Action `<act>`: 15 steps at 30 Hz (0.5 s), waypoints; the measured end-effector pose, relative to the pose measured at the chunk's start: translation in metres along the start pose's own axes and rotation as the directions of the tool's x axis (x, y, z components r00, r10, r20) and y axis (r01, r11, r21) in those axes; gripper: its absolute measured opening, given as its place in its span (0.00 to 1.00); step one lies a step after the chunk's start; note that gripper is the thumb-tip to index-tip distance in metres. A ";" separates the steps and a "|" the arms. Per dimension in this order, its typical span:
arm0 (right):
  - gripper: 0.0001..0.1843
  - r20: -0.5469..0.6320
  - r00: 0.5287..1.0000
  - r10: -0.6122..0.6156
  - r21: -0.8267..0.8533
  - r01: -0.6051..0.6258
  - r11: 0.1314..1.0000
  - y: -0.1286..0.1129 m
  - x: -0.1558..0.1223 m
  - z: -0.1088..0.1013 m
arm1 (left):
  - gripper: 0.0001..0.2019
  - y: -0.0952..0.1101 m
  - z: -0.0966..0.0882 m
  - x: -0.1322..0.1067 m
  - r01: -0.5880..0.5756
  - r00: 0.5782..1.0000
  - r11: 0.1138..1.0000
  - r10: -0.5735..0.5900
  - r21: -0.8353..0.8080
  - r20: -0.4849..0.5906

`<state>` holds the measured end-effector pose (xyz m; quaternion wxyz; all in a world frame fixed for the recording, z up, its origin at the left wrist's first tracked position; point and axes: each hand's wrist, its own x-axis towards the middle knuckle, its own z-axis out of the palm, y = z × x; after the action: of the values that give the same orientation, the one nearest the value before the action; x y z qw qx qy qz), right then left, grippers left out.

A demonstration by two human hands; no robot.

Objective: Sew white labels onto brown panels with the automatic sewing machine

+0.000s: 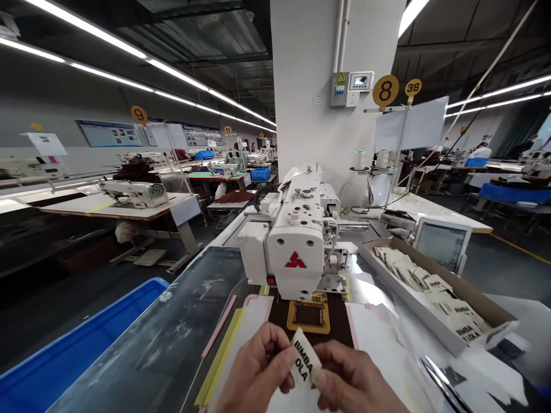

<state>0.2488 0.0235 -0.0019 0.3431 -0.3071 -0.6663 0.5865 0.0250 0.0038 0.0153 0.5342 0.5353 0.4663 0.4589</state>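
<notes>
Between my two hands is a small white label [304,360] printed in black with "BIMBA" and "OLA", tilted to one side. My left hand [262,367] pinches its left edge between thumb and fingers. On the label's right edge, my right hand [350,376] grips with its thumb in front. Just beyond my hands, a yellow rectangular frame [326,321] lies on dark brown material [279,315] under the head of a white sewing machine [297,246] with a red emblem.
At the right, an open cardboard box [434,338] holds many similar labels, with a touchscreen [443,244] behind it. Metal tweezers or scissors [443,381] lie nearer me. A blue bin [99,344] stands lower left. A white pillar [310,126] rises behind the machine.
</notes>
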 end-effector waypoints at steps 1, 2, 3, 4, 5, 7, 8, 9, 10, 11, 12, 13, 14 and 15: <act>0.28 -0.022 1.000 0.009 0.061 -0.007 0.998 -0.001 0.001 0.001 | 0.22 -0.001 0.004 0.004 0.000 1.000 1.000 0.000 -0.019 -0.005; 0.28 -0.059 0.998 0.015 0.100 -0.009 0.995 0.000 0.002 0.001 | 0.22 -0.003 0.006 0.008 0.001 1.000 1.000 -0.001 -0.028 -0.013; 0.28 -0.091 0.996 0.022 0.122 -0.011 0.992 0.002 0.001 0.001 | 0.22 -0.005 0.007 0.011 0.002 1.000 1.000 -0.002 -0.031 -0.021; 0.27 -0.117 0.993 0.031 0.138 -0.014 0.990 0.004 0.001 0.000 | 0.22 -0.006 0.007 0.014 0.005 1.000 1.000 -0.006 -0.031 -0.024; 0.28 -0.134 0.990 0.046 0.157 -0.025 0.987 0.006 0.000 -0.001 | 0.22 -0.008 0.008 0.016 0.012 1.000 0.999 -0.013 -0.029 -0.020; 0.29 -0.148 0.984 0.103 0.207 -0.071 0.976 0.010 0.000 -0.005 | 0.25 -0.008 0.009 0.020 0.036 0.999 0.999 -0.036 -0.029 -0.002; 0.29 -0.142 0.980 0.139 0.232 -0.103 0.967 0.011 0.000 -0.008 | 0.29 -0.007 0.010 0.022 0.053 0.999 0.998 -0.053 -0.024 0.014; 0.29 -0.129 0.977 0.172 0.249 -0.136 0.959 0.012 0.001 -0.011 | 0.31 -0.005 0.010 0.023 0.072 0.997 0.997 -0.071 -0.017 0.035; 0.30 -0.117 0.973 0.198 0.257 -0.163 0.953 0.013 0.002 -0.013 | 0.32 -0.003 0.010 0.025 0.092 0.994 0.996 -0.092 -0.003 0.059; 0.30 -0.108 0.971 0.214 0.257 -0.181 0.949 0.013 0.003 -0.016 | 0.31 -0.001 0.010 0.027 0.112 0.990 0.994 -0.113 0.015 0.084; 0.30 -0.103 0.970 0.220 0.252 -0.189 0.949 0.014 0.004 -0.018 | 0.30 0.001 0.010 0.028 0.130 0.986 0.991 -0.133 0.035 0.102; 0.30 -0.105 0.970 0.221 0.245 -0.190 0.951 0.014 0.005 -0.019 | 0.28 0.002 0.009 0.030 0.144 0.982 0.988 -0.149 0.053 0.115; 0.30 -0.110 0.969 0.222 0.239 -0.191 0.952 0.014 0.006 -0.020 | 0.28 0.003 0.009 0.031 0.158 0.979 0.985 -0.165 0.067 0.122; 0.30 -0.114 0.967 0.228 0.233 -0.197 0.952 0.015 0.006 -0.020 | 0.28 0.003 0.008 0.031 0.170 0.976 0.982 -0.180 0.081 0.126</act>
<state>0.2618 0.0417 -0.0147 0.3555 -0.3778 -0.5347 0.6671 0.0374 0.0337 0.0180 0.5835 0.5399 0.4908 0.3567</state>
